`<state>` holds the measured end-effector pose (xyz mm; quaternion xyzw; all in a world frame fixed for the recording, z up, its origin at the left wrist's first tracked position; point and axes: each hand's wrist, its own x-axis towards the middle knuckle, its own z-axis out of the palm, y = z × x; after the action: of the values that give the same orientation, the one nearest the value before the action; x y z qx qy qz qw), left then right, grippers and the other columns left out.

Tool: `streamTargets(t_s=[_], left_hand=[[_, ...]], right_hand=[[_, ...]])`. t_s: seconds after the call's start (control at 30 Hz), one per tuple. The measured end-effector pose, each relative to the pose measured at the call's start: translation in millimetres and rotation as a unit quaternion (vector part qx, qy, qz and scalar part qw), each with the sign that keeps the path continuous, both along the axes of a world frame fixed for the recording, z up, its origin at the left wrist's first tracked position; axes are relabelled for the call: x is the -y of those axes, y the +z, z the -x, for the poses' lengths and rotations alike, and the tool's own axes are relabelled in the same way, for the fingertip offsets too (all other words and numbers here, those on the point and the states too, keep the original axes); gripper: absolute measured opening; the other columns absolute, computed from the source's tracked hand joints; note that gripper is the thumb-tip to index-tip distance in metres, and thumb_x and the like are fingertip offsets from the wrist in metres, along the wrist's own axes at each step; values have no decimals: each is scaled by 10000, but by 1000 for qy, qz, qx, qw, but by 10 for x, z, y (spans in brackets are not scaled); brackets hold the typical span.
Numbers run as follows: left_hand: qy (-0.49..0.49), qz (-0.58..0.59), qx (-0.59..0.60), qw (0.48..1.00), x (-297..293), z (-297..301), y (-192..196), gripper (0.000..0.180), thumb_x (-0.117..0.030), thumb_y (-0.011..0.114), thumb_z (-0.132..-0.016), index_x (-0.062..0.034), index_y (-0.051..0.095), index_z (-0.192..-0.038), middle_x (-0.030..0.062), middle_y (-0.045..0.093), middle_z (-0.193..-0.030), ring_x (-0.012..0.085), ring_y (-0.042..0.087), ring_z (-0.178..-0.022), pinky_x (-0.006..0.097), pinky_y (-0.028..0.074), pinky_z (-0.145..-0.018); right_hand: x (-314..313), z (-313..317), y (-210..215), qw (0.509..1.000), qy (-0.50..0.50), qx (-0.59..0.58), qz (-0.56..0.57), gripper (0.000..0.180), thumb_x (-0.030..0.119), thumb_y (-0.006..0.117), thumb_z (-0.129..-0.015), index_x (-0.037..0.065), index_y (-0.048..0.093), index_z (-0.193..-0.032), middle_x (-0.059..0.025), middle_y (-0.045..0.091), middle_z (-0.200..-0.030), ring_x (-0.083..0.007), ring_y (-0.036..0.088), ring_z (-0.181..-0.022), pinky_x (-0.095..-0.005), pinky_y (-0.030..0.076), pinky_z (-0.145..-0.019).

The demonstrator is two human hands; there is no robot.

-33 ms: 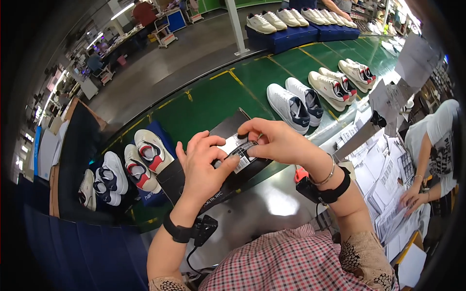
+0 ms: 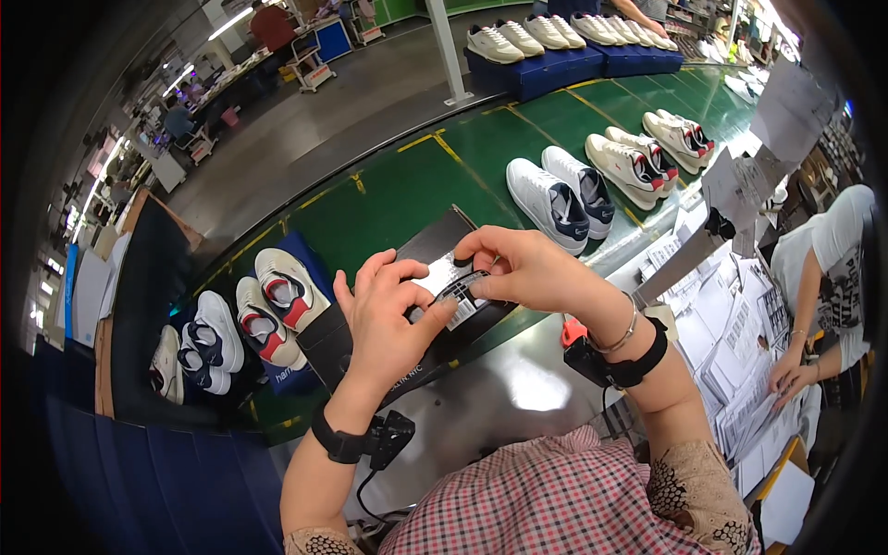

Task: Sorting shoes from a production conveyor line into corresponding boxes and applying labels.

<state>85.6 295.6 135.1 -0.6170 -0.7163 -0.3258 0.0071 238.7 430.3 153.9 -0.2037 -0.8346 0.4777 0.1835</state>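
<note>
Black cardboard shoebox [image 2: 407, 305] lies tilted on the green conveyor surface [image 2: 398, 185], with a white printed label [image 2: 450, 287] on its upturned end. The left hand [image 2: 388, 319] lies flat on the box, its fingers spread and pressing the label's near edge; the right hand [image 2: 527, 270] pinches the label's far corner between thumb and fingertips. Nothing shows any change. Left of the box sit white-and-red sneakers [image 2: 277, 301]; beyond it, white-and-navy sneakers [image 2: 560, 199]. Right of the box lie paper sheets [image 2: 712, 314].

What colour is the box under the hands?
Black box with a white label; the head view shows it.
</note>
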Motion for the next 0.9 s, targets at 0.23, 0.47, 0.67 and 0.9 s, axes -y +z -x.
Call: streamTargets(t_s=[0.23, 0.47, 0.67, 0.9], left_hand=[[-41, -2, -79, 996, 7, 0, -49, 193, -252, 717, -679, -121, 596, -605, -19, 569, -1069, 273, 383, -1181, 570, 97, -997], [-47, 9, -72, 996, -33, 80, -49, 200, -278, 704, -670, -116, 612, -599, -14, 575, -1066, 284, 381, -1175, 573, 129, -983], [-40, 17, -70, 997, -31, 109, -52, 191, -265, 705, -661, -118, 606, -590, -19, 574, -1063, 286, 384, -1170, 577, 140, -977], [-29, -10, -123, 992, -49, 84, -60, 252, -169, 750, -602, -113, 504, -592, 16, 547, -1022, 281, 424, -1118, 524, 238, -946]], right_hand=[[17, -33, -91, 992, -73, 51, -92, 248, 158, 670, -663, 61, 614, -885, -55, 616, -677, -221, 610, -650, -313, 470, -609], [-23, 21, -30, 991, -60, 72, -91, 273, 177, 682, -650, 61, 612, -886, -61, 626, -668, -238, 621, -651, -331, 479, -626], [-14, 101, -43, 986, -58, 86, -133, 278, 173, 679, -652, 65, 592, -893, -67, 633, -674, -260, 628, -679, -342, 486, -632], [228, 66, -253, 953, -91, -23, -288, 492, 174, 686, -701, 93, 460, -1131, -133, 592, -856, -324, 606, -728, -392, 493, -636]])
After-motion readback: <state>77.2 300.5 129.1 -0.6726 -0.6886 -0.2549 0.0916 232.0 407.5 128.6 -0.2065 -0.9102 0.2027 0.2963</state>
